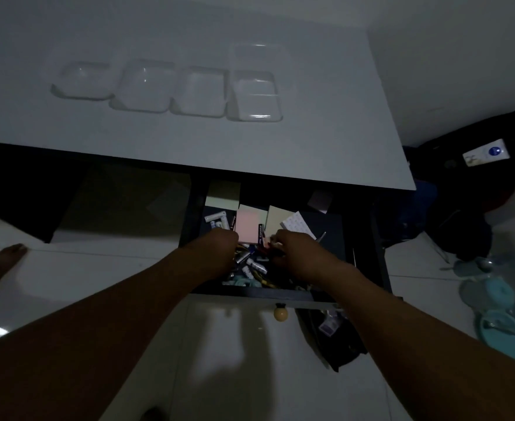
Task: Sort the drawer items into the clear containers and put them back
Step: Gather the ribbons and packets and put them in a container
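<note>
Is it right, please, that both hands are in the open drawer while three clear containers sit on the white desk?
Not quite: the head view shows four clear containers, not three, on the white desk. The left hand and right hand are indeed in the open drawer.

A dim room in a home is indicated: a white desk (326,123) with an open drawer (250,294) of sticky notes (248,224) is set on a glossy tiled floor (98,268), where a bare foot (4,256) and a dark bag (468,208) are seen.
</note>
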Motion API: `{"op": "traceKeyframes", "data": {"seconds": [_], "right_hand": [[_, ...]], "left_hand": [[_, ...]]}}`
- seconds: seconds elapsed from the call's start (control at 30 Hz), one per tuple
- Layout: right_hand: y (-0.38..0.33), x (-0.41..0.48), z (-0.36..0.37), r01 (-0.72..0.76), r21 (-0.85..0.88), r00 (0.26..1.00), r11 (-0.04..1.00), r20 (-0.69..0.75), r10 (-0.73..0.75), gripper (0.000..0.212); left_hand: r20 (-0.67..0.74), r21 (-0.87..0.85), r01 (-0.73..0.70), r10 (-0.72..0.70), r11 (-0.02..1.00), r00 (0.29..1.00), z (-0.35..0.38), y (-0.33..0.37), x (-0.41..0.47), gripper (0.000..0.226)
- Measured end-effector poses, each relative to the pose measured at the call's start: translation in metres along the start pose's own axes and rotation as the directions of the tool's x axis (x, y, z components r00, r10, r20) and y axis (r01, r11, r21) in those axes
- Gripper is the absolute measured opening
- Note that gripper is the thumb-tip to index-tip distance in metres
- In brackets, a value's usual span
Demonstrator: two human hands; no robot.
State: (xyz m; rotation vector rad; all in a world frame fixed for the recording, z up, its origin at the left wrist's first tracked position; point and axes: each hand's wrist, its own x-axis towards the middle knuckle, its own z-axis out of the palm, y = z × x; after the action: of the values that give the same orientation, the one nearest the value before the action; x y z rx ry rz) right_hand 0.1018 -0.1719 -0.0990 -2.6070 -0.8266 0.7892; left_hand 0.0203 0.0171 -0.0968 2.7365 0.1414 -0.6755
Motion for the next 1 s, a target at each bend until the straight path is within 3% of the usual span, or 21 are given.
{"op": "traceKeyframes", "data": {"seconds": [0.13, 0.33, 0.53, 0.67, 0.8, 1.0], "right_hand": [[0.012, -0.009, -0.022, -0.061, 0.041, 0.996, 0.997, -0.057, 0.063, 0.036], [0.02, -0.008, -0.022, -0.056, 0.088, 0.998, 0.995, -0.029, 0.059, 0.034], [0.018, -0.004, -0.013, 0.017, 0.11, 0.999, 0.994, -0.033, -0.013, 0.05], [0.013, 0.004, -0.013, 0.016, 0.076, 0.998, 0.997, -0.057, -0.011, 0.059], [0.01, 0.012, -0.005, -0.014, -0.037, 0.988, 0.999, -0.151, 0.009, 0.041], [0.015, 0.007, -0.007, 0.004, -0.088, 0.993, 0.996, -0.115, -0.015, 0.026]], "left_hand": [[-0.028, -0.027, 0.024, -0.025, 0.999, 0.999, -0.006, 0.004, 0.0, 0.03], [-0.087, -0.12, 0.054, -0.064, 0.991, 0.994, -0.025, 0.006, -0.001, 0.031], [-0.161, -0.286, 0.078, -0.128, 0.955, 0.979, -0.038, -0.004, 0.0, 0.019], [-0.251, -0.299, 0.061, -0.14, 0.952, 0.958, -0.042, -0.005, 0.0, 0.007], [-0.228, -0.336, 0.083, -0.167, 0.938, 0.959, -0.047, -0.008, 0.002, 0.011], [-0.156, -0.375, 0.061, -0.128, 0.925, 0.979, -0.062, -0.018, -0.002, 0.012]]}}
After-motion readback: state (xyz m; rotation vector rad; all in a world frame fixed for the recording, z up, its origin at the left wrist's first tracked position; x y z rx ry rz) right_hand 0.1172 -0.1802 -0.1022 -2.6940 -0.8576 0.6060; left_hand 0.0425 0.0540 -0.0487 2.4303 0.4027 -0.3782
